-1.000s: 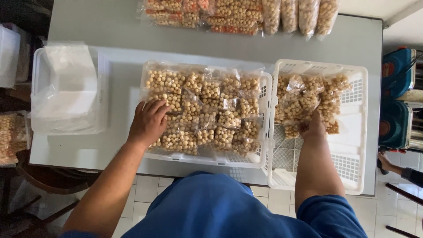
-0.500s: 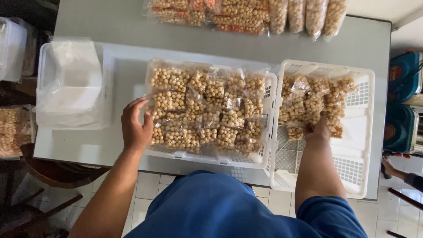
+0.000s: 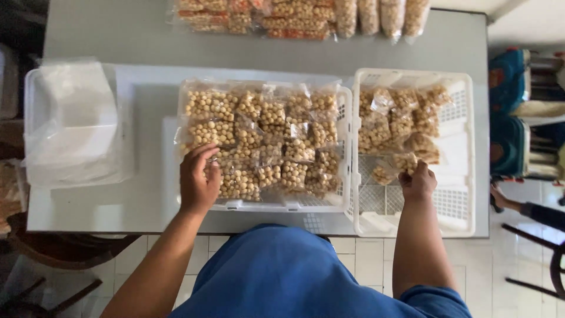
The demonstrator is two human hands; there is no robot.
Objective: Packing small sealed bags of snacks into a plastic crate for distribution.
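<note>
Closest in, the left hand (image 3: 199, 179) sits on the near-left corner of the full white crate (image 3: 235, 205), fingers curled over a clear packet of round tan snacks (image 3: 235, 182) at that corner. Can't really tell if it's gripping the packet or just pressing on it. That crate is packed edge to edge with the same snack packets (image 3: 265, 138), so there's basically no free room around the fingers.

Over to the right, the right hand (image 3: 418, 181) is inside the second white crate (image 3: 456, 203), pinching a small packet (image 3: 393, 169) by its near edge, fingers closed on the plastic. This crate is only filled in its far half with a heap of packets (image 3: 400, 121); the bare lattice floor shows just below the hand. The two crates stand touching side by side, and their shared wall runs between the hands.

Well left of the left hand there's a white tub stuffed with loose clear bags (image 3: 73, 123). Everything's on a grey bench (image 3: 147, 41). Farthest off, beyond both crates, a row of bigger snack bags (image 3: 306, 15) lies along the bench's far edge. Off past the right hand, another person's hand (image 3: 500, 197) shows at floor level.
</note>
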